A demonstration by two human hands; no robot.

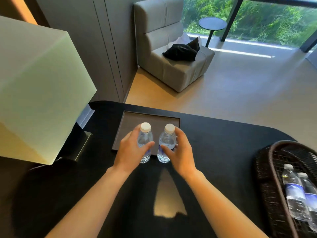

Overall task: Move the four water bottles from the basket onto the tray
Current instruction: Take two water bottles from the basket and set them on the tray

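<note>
Head view: left hand (131, 152) grips one upright bottle (145, 143), right hand (180, 152) another (166, 143), at the tray's (130, 122) near edge; two bottles (295, 193) lie in the basket (267, 177) on the tabletop (223, 134).

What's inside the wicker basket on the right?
Two water bottles lie side by side in the basket. Its lower end runs off frame, so anything there is unseen.
</note>
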